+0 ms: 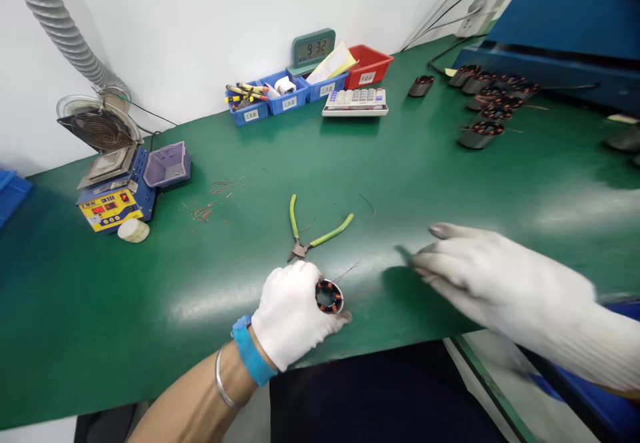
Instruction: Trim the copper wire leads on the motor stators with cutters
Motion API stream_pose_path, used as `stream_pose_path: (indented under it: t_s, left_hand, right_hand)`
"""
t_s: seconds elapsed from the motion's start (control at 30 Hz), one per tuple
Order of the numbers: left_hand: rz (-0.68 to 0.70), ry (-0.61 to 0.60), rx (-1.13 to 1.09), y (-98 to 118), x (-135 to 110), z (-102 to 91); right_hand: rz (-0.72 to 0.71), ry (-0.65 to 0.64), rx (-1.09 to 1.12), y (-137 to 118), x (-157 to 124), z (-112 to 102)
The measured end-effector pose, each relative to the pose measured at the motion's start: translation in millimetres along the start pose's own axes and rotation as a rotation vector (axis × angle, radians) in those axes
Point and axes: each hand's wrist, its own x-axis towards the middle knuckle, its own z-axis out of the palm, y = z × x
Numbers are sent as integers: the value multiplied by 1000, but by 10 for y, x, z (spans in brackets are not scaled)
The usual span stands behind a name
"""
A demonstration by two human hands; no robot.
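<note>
My left hand [295, 313], in a white glove, is wrapped round a motor stator [341, 292] at the table's front edge. The stator's round open end faces up, showing copper windings inside, and a thin wire sticks out of it. Just beyond that hand lie green-handled cutting pliers [325, 235] with their handles spread. My right hand [465, 270], also gloved and slightly blurred, hovers to the right over the table. Its fingers are closed together; a dark smear at their tips is too blurred to make out.
Several more stators [483, 134] stand at the back right near a blue machine [565, 16]. A calculator [355, 102], blue bins [290, 100], a red bin [370, 63] and a clock [313, 48] line the wall. A solder pot [117, 193], purple tray [167, 164] and wire scraps [203, 212] lie left.
</note>
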Motion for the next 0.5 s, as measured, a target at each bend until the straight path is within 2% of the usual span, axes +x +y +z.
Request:
stream_pose_path:
  t_s: [0.03, 0.1, 0.2, 0.27, 0.33, 0.4, 0.5]
  left_hand:
    - [-28, -5, -25, 2, 6, 5]
    - [-68, 1, -110, -2, 19, 9]
    - [-53, 6, -322, -36, 34, -21]
    - [-69, -33, -490, -63, 45, -68]
    - [-123, -73, -607, -79, 58, -121]
    - [-128, -89, -592, -88, 71, -170]
    - [0, -122, -430, -136, 80, -262]
  right_hand:
    - [-35, 30, -23, 15, -5, -55]
    - [-170, 45, -37, -107, 47, -114]
    - [-262, 26, -96, -515, 260, -32]
    - [-219, -1, -138, -742, 424, 98]
    - [-185, -30, -150, -838, 531, 231]
    - [-157, -49, -147, -823, 549, 330]
    - [-135, -32, -126, -729, 465, 396]
